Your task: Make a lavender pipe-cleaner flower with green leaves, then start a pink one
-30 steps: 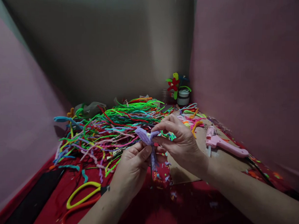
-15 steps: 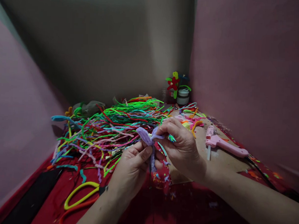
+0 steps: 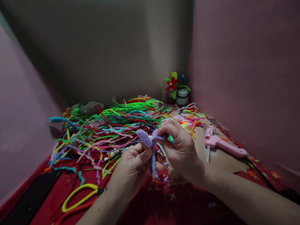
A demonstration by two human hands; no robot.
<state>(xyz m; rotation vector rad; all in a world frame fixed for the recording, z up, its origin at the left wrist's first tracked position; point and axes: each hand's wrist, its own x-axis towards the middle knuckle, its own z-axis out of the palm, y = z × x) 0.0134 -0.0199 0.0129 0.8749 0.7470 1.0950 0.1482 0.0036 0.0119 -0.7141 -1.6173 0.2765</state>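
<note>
A purple pipe-cleaner flower (image 3: 144, 138) is held up between my two hands, its fuzzy loops spread as petals. My left hand (image 3: 132, 162) pinches its base between thumb and fingers, and a purple fuzzy stretch with a thin dark stem hangs below. With thumb and forefinger, my right hand (image 3: 179, 146) grips one petal on the flower's right side; those fingertips partly cover it. Behind the hands spreads a large heap of colourful pipe cleaners (image 3: 125, 116).
A pink glue gun (image 3: 224, 144) lies on a brown board (image 3: 227, 161) at right, its cord trailing off. Scissors with yellow and orange handles (image 3: 80, 197) lie front left, near a black flat object (image 3: 30, 200). Pipe-cleaner flowers (image 3: 172, 83) stand by a lidded jar (image 3: 182, 97).
The whole view has shifted slightly, so the surroundings sit a little further left. Both hands keep their grip on the purple flower, almost unmoved.
</note>
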